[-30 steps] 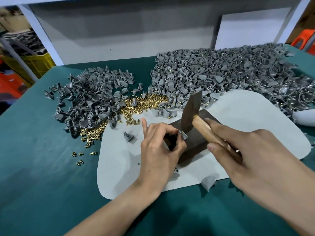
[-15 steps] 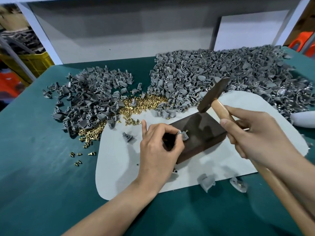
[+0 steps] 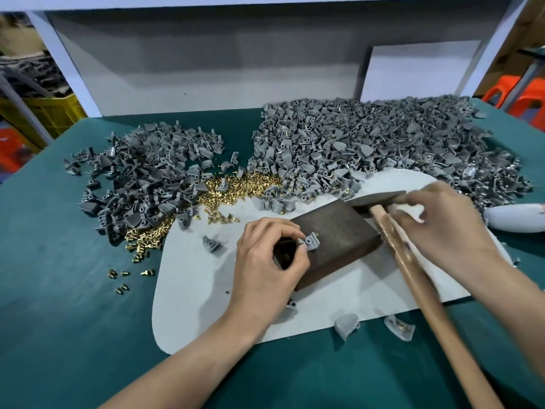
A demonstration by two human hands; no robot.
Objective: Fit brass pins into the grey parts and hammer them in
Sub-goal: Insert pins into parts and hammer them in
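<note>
Green worktop [image 3: 59,305] fills the frame, pale mat [image 3: 206,290] at centre w/ a dark block [image 3: 339,231] on it. Left hand [image 3: 265,270] pinches a grey part [image 3: 311,242] down on the block's near-left edge; brass pin looks seated in it, though too small to be sure. Right hand [image 3: 442,228], centre right, is wrapped round the hammer [image 3: 413,261] near its head, which hovers flat over the block's far corner, blurred. Step in hand, I'd say: striking the pin home. Next move needs a short square blow on the pin, clear of the fingertips [image 3: 298,233] just beside it.

Around: loose brass pins [image 3: 236,187] upper centre, between a smaller grey heap [image 3: 141,178] at left & a big heap [image 3: 383,149] upper right. Stray parts near the mat's lower edge, well apart from the block; nothing blocks the swing.
</note>
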